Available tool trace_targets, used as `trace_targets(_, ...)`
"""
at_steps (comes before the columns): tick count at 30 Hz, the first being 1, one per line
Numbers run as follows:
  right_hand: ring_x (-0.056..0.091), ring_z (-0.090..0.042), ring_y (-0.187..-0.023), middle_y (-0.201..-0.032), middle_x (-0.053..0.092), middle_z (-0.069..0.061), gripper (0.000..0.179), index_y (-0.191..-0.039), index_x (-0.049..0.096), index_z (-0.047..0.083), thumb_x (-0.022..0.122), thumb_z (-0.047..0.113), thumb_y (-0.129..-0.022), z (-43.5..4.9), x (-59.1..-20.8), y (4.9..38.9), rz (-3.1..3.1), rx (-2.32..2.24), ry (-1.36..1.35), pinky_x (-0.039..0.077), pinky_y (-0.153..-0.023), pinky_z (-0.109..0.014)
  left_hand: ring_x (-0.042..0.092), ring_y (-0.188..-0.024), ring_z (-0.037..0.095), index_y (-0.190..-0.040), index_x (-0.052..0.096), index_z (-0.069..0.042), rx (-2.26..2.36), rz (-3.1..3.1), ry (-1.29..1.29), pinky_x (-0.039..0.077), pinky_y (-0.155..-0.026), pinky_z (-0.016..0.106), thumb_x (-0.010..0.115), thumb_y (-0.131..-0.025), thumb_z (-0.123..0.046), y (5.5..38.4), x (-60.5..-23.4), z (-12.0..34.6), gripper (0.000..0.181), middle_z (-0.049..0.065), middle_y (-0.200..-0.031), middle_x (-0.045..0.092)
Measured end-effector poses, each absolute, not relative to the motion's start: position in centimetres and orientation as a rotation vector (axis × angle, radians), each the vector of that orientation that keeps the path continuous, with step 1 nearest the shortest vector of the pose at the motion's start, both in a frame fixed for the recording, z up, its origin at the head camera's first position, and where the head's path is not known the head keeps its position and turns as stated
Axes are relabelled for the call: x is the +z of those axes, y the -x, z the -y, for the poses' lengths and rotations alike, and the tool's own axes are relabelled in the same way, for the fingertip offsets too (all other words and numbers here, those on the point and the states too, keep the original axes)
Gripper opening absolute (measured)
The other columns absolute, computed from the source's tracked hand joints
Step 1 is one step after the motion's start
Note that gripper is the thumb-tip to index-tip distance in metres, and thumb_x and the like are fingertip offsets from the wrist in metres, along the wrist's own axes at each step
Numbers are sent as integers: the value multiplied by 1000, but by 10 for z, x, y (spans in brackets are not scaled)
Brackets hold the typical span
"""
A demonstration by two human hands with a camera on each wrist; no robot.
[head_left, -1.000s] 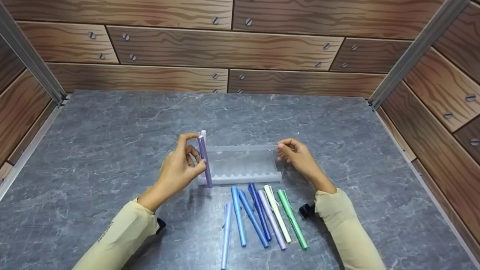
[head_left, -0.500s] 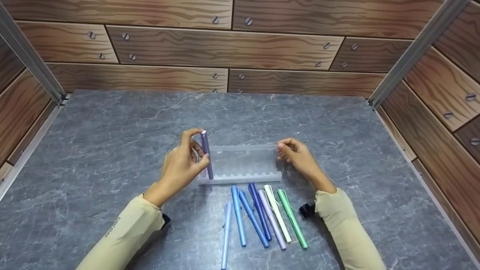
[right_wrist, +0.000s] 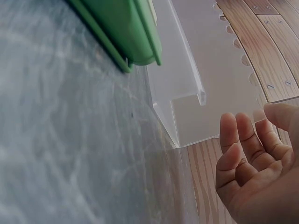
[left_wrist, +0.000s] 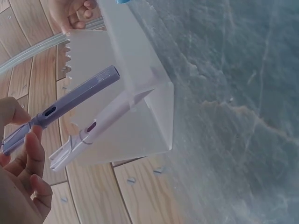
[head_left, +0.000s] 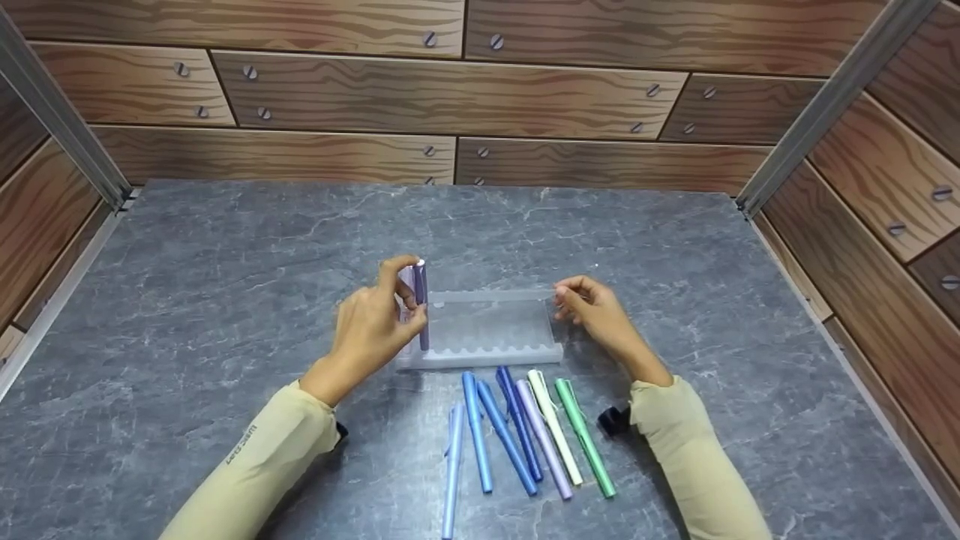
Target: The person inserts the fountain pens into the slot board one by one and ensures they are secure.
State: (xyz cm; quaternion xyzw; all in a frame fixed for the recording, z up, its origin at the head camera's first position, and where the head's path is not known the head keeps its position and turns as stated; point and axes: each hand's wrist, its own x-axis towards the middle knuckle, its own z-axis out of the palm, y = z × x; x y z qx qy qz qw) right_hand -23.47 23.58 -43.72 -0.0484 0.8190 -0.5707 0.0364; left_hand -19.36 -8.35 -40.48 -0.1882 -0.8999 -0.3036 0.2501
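My left hand [head_left: 367, 319] pinches a dark purple fountain pen [head_left: 422, 330] nearly upright over the left part of a clear pen stand [head_left: 495, 326]. In the left wrist view, the pen's lower end [left_wrist: 105, 78] hangs close to the stand's front ledge. Beside it a pale lilac pen [left_wrist: 105, 116] leans in the stand's end slot, mostly behind my left hand in the head view. My right hand [head_left: 592, 311] pinches the stand's back right corner between thumb and finger, other fingers curled. Notches run along the stand's top edge [right_wrist: 237, 44] and front ledge.
In front of the stand lie several pens: light blue [head_left: 453, 472], mid-blue [head_left: 478, 435], another blue [head_left: 506, 439], dark blue [head_left: 521, 427], lilac [head_left: 546, 442], white [head_left: 556, 427] and green [head_left: 586, 439]. Wood-patterned walls [head_left: 450, 97] enclose the grey marbled table [head_left: 225, 247].
My left hand has moved the purple pen right and slightly away from me, bringing its lower end from in front of the stand to its front ledge. My right hand has stayed put.
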Motion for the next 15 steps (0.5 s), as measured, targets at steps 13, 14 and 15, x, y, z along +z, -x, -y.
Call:
trace_targets(13, 62, -7, -68, -86, 61, -5, 33, -111, 53, -6, 53, 22, -93, -236, -439, 235, -2518, -1759, 152, 45, -62, -25, 43, -47, 8, -124, 43, -20, -801, 2536, 492, 31, -40, 23, 68, -74, -16, 198, -408, 80, 56, -9, -70, 63)
trace_targets(14, 62, -7, -68, -86, 61, -4, 33, -111, 54, -5, 53, 22, -93, -236, -439, 235, -2519, -1759, 149, 45, -62, -25, 44, -48, 8, -124, 43, -21, -793, 2544, 487, 31, -41, 24, 68, -74, -17, 198, -408, 80, 56, -10, -69, 63)
trace_targets(15, 62, -7, -68, -86, 61, -4, 33, -112, 54, -6, 53, 22, -93, -236, -439, 235, -2521, -1758, 148, 45, -62, -25, 45, -48, 8, -124, 43, -21, -784, 2551, 483, 31, -41, 24, 68, -73, -17, 198, -408, 79, 56, -10, -69, 63)
